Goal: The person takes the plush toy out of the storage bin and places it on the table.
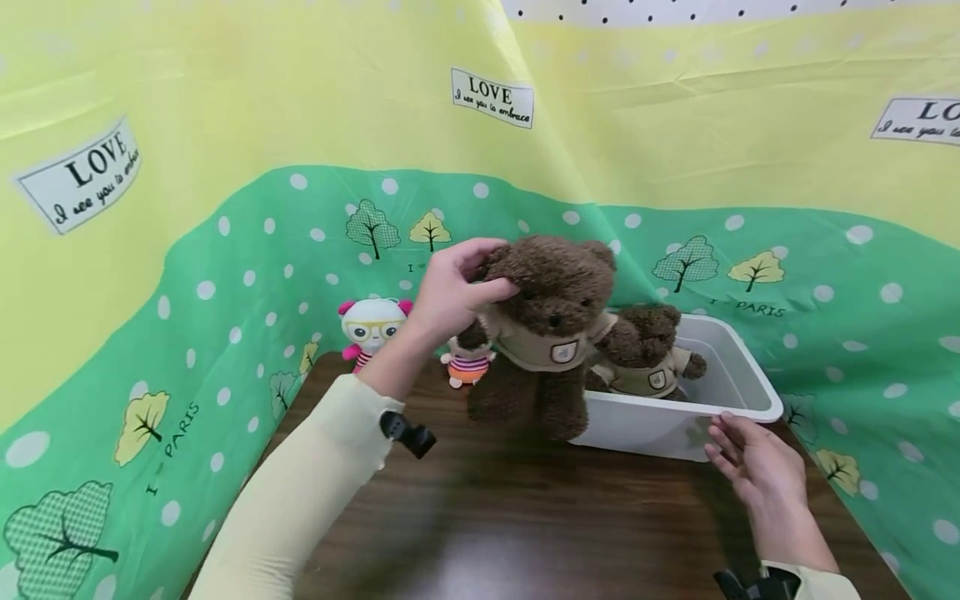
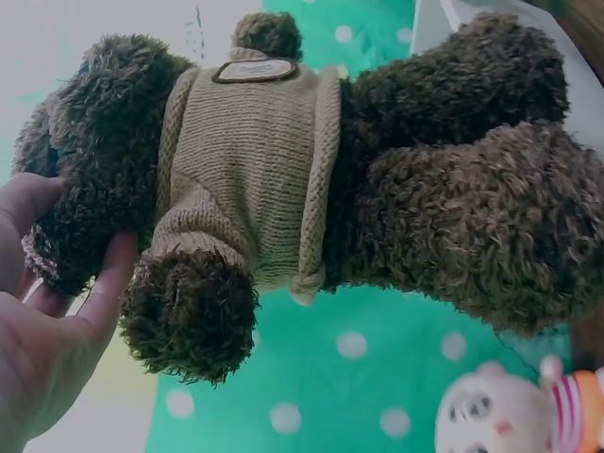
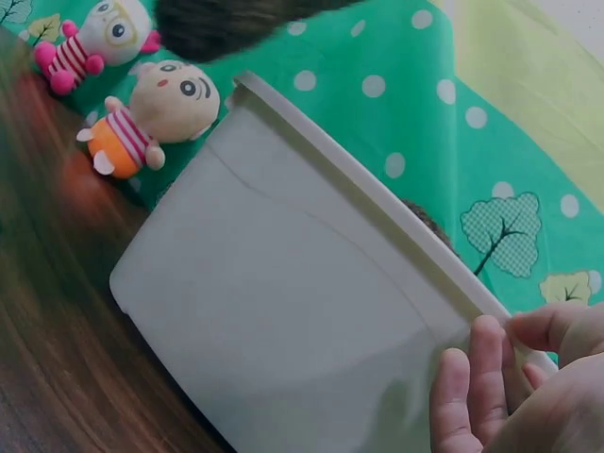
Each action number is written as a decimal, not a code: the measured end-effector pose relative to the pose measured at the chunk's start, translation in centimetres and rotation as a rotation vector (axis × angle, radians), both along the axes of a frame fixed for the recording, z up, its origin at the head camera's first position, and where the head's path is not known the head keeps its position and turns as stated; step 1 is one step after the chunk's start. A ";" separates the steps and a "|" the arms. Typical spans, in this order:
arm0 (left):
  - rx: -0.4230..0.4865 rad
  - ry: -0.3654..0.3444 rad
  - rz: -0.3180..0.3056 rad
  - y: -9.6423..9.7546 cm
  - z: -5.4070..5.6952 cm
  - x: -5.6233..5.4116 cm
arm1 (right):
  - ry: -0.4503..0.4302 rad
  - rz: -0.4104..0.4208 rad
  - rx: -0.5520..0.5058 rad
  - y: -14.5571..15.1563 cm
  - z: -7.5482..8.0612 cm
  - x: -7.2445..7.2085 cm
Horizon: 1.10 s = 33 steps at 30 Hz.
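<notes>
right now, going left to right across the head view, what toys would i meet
panda plush with yellow glasses → plush toy with striped top and orange bottom → brown teddy bear held by the left hand → second brown teddy bear in the white plastic bin

Yellow and green cloth [image 1: 300,125] around a dark wood-grain tabletop [image 1: 525,508], pale glare [image 1: 495,562]

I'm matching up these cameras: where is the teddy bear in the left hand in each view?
Head: teddy bear, near centre.
Left wrist: sideways across most of the picture.
Right wrist: only its blurred fur, top edge, left of centre.
Shared landmark: the plush doll with orange bottoms.
</notes>
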<state>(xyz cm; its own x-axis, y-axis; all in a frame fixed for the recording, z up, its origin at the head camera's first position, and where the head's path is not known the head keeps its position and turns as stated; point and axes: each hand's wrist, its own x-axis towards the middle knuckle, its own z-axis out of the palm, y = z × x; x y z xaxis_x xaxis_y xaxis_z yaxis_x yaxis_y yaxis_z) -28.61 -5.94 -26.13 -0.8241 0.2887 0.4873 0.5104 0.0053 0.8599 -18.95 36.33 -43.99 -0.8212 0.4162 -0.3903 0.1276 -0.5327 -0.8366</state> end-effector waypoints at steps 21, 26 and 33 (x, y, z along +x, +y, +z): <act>-0.147 -0.146 0.301 -16.3 -8.7 -1.2 | -0.022 -0.045 0.057 0.2 -0.5 -0.5; -0.122 -0.179 0.317 -19.3 -11.0 -0.9 | -0.018 -0.034 0.053 0.2 -0.6 -0.7; -0.214 -0.218 0.329 -22.9 -12.8 -0.7 | -0.020 -0.037 0.054 0.2 -0.7 -0.8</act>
